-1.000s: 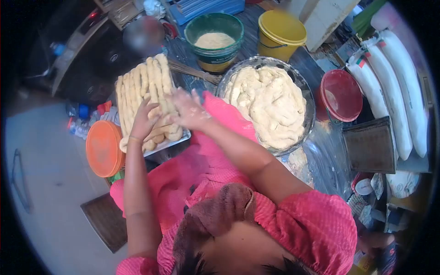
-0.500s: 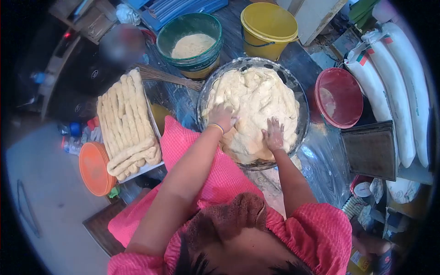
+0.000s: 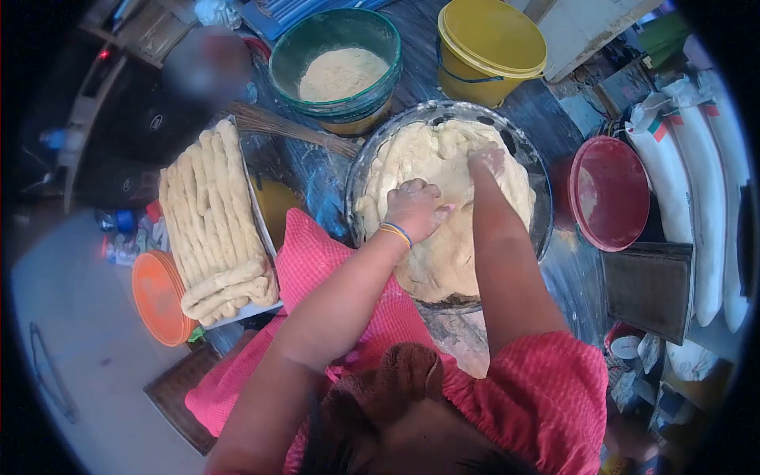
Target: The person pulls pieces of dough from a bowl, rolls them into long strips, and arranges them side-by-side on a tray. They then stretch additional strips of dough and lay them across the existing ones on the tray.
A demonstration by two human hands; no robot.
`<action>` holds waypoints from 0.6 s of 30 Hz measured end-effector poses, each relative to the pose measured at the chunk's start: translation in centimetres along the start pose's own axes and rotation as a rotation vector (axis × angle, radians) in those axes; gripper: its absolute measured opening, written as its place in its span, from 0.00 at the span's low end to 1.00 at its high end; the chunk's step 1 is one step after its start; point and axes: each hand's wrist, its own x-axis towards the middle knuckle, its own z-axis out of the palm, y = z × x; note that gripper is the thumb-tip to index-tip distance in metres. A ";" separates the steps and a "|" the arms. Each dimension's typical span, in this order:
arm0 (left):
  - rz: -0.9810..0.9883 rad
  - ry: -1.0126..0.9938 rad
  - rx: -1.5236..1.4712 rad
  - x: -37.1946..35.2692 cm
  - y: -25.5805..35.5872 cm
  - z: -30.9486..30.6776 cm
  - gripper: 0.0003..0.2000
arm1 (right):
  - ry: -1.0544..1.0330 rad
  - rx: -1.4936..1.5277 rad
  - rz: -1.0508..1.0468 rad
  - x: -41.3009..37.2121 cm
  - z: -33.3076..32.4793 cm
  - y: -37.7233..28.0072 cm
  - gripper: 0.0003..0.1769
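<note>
A large mass of pale dough (image 3: 443,261) fills a wide round basin (image 3: 541,178) in front of me. My left hand (image 3: 417,207) is on the near left part of the dough, its fingers curled in and the thumb to the right. Farther away and to the right, my right hand (image 3: 487,161) presses into the dough with the arm straight. Its fingers are bunched, and their tips are hidden in the dough. Bits of dough cling to both hands.
Dough strips (image 3: 207,206) lie on a tray at left, beside stacked orange lids (image 3: 162,297). Behind the basin stand a green tub (image 3: 336,75) of flour-like powder and a yellow bucket (image 3: 491,47). A red bucket (image 3: 608,194), dark trays (image 3: 649,289) and white sacks (image 3: 673,182) are at right.
My right hand has moved away from me, up the dough, from lying spread to pressing in. My left hand has shifted right and its fingers have curled. The view has shifted slightly.
</note>
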 end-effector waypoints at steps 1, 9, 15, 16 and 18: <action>0.006 -0.013 0.012 0.2 0.2 0.1 0.22 | 0.115 -0.077 -0.071 0.4 1.6 0.3 0.31; 0.014 -0.125 -0.017 0.5 1.6 0.1 0.23 | 0.134 0.811 -0.193 2.6 4.0 5.9 0.25; 0.052 -0.109 -0.017 0.8 2.1 0.6 0.24 | -0.178 0.935 -0.376 0.6 2.6 4.6 0.19; 0.056 -0.146 0.004 0.9 2.1 0.6 0.24 | -0.324 0.908 -0.417 -0.6 1.7 4.2 0.13; 0.060 -0.193 0.025 0.8 2.1 0.9 0.25 | -0.170 0.676 -0.486 1.2 0.2 4.1 0.12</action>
